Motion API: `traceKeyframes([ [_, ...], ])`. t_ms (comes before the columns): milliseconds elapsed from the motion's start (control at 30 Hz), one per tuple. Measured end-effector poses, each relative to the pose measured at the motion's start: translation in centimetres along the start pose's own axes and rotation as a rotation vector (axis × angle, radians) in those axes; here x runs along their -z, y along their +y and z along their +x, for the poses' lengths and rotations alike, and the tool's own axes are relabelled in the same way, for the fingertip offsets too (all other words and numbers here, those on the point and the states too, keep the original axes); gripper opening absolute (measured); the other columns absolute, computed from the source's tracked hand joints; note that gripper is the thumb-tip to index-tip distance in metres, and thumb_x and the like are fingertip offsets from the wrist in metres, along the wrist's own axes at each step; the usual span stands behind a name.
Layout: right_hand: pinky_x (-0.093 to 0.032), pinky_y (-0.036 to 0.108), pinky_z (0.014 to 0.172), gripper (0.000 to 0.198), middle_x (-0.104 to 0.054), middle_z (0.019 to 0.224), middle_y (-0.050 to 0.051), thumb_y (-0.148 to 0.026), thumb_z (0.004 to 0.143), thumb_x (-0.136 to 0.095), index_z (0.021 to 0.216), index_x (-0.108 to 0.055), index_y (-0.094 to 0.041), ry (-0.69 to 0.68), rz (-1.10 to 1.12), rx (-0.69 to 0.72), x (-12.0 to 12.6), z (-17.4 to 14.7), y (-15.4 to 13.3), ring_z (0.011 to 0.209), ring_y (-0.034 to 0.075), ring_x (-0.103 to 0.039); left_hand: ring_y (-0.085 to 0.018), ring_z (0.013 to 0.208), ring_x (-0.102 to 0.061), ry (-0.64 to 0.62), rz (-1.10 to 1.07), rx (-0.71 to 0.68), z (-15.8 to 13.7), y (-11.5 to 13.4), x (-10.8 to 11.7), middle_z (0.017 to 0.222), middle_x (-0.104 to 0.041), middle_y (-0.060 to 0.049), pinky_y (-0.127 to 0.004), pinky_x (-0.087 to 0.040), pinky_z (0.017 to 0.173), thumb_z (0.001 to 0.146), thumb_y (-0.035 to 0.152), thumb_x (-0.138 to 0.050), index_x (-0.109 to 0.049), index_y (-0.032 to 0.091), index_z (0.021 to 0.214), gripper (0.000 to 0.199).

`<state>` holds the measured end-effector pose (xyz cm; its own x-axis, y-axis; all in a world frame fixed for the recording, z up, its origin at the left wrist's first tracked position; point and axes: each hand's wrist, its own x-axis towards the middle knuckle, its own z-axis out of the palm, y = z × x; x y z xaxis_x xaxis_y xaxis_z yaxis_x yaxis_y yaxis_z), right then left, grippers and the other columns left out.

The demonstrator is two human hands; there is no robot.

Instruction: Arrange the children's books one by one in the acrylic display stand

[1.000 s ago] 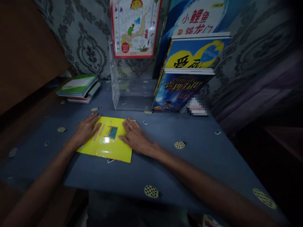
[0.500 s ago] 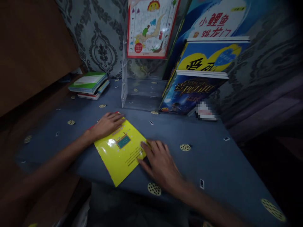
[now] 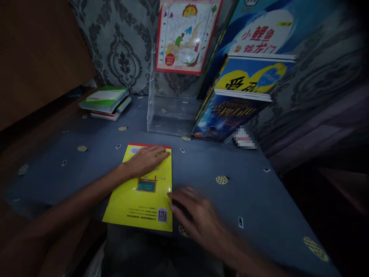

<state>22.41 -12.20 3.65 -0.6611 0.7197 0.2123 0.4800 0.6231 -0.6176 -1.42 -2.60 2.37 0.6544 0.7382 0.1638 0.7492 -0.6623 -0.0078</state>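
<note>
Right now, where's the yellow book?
In the head view, the yellow book lies left of centre near the front edge of the table, under the left hand, with the right hand at its right edge.

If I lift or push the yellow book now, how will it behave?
The yellow book looks thin, so it is probably light and may bend if lifted by one edge. Lying flat, it should slide rather than roll or tip. The left hand lies across its cover, which would likely add drag to a push.
</note>
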Motion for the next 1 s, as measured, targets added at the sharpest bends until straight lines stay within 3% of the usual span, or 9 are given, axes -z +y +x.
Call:
traceKeyframes([
  [133, -0.056, 0.04, 0.092, 0.018, -0.072, 0.113, 0.012, -0.02, 0.101, -0.052, 0.108, -0.068, -0.016, 0.017, -0.045, 0.113, -0.7, 5.6, 1.3, 0.107, 0.024, -0.066, -0.023, 0.105, -0.067, 0.186, -0.104, 0.474, -4.3, -3.4, 0.5, 0.108, -0.072, -0.008, -0.035, -0.053, 0.088, 0.089, 0.007, -0.04, -0.063, 0.02, 0.115, 0.037],
  [233, -0.048, 0.045, 0.106, 0.022, -0.069, 0.123, 0.015, -0.021, 0.104, -0.047, 0.104, -0.068, -0.014, -0.054, -0.125, 0.209, -2.8, 10.5, 1.7, 0.118, 0.026, -0.061, -0.022, 0.1, -0.07, 0.312, -0.279, 0.674, -7.0, -4.7, 0.0, 0.105, -0.075, -0.006, -0.037, -0.055, 0.092, 0.088, 0.012, -0.038, -0.059, 0.02, 0.118, 0.038],
  [300, -0.048, 0.045, 0.104, 0.024, -0.069, 0.12, 0.016, -0.021, 0.105, -0.044, 0.105, -0.066, -0.013, -0.113, -0.185, 0.232, -4.4, 13.6, 1.7, 0.113, 0.026, -0.061, -0.022, 0.103, -0.071, 0.348, -0.363, 0.702, -8.0, -4.7, -0.5, 0.109, -0.075, -0.005, -0.038, -0.055, 0.094, 0.089, 0.019, -0.04, -0.055, 0.02, 0.123, 0.037],
  [367, -0.043, 0.046, 0.11, 0.021, -0.064, 0.131, 0.018, -0.02, 0.104, -0.046, 0.111, -0.063, -0.011, -0.117, -0.236, 0.283, -5.9, 16.0, 1.8, 0.125, 0.028, -0.055, -0.024, 0.109, -0.07, 0.374, -0.381, 0.692, -8.4, -4.4, -1.0, 0.115, -0.074, -0.007, -0.041, -0.054, 0.098, 0.09, 0.025, -0.044, -0.052, 0.02, 0.128, 0.039],
  [433, -0.039, 0.047, 0.114, 0.019, -0.062, 0.134, 0.018, -0.019, 0.104, -0.046, 0.115, -0.06, -0.011, -0.098, -0.262, 0.305, -6.9, 17.7, 1.9, 0.132, 0.028, -0.051, -0.025, 0.114, -0.068, 0.394, -0.357, 0.677, -8.3, -4.1, -1.4, 0.117, -0.073, -0.01, -0.043, -0.053, 0.101, 0.089, 0.026, -0.047, -0.049, 0.019, 0.132, 0.044],
  [533, -0.042, 0.046, 0.11, 0.017, -0.066, 0.126, 0.015, -0.018, 0.104, -0.045, 0.115, -0.057, -0.014, -0.093, -0.251, 0.282, -7.7, 19.1, 2.0, 0.126, 0.026, -0.055, -0.028, 0.115, -0.067, 0.392, -0.328, 0.678, -8.0, -4.0, -1.6, 0.118, -0.072, -0.012, -0.045, -0.054, 0.1, 0.088, 0.026, -0.048, -0.049, 0.018, 0.133, 0.045],
  [833, -0.035, 0.053, 0.119, 0.023, -0.062, 0.14, 0.018, -0.024, 0.107, -0.041, 0.126, -0.052, -0.015, -0.069, -0.203, 0.209, -7.0, 18.1, 3.7, 0.136, 0.026, -0.053, -0.028, 0.11, -0.068, 0.367, -0.304, 0.666, -8.0, -4.2, -1.2, 0.111, -0.073, -0.009, -0.045, -0.053, 0.097, 0.091, 0.029, -0.046, -0.051, 0.021, 0.127, 0.037],
  [1000, -0.037, 0.048, 0.119, 0.019, -0.065, 0.134, 0.017, -0.022, 0.106, -0.04, 0.111, -0.057, -0.016, -0.113, -0.14, 0.177, -4.3, 15.7, 5.4, 0.138, 0.024, -0.053, -0.03, 0.108, -0.068, 0.333, -0.273, 0.686, -7.8, -4.0, -0.8, 0.112, -0.072, -0.01, -0.047, -0.054, 0.094, 0.091, 0.034, -0.046, -0.055, 0.02, 0.119, 0.033],
])
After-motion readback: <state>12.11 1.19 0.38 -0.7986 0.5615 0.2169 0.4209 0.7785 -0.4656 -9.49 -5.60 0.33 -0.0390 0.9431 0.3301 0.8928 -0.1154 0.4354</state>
